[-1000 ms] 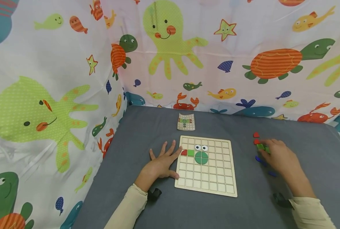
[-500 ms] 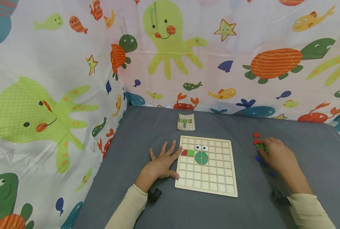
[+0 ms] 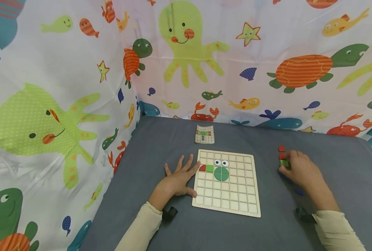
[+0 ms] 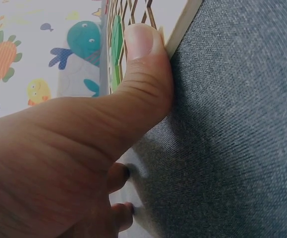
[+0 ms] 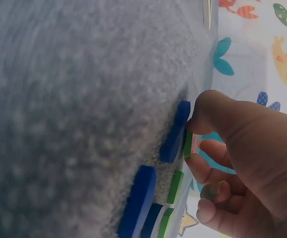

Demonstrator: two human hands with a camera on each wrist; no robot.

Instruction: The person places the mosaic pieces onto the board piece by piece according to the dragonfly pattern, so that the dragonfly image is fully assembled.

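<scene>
Green and thin, one tile [image 5: 188, 144] is pinched.

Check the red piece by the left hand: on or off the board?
On. The head view shows the red piece lying on the grid board, directly left of the green square, beside the left hand.

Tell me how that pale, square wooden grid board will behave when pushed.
The pale, square wooden grid board looks stiff, judging by its straight edges. It would probably slide rather than tip, lying flat on grey cloth. The left hand at its edge may resist.
</scene>
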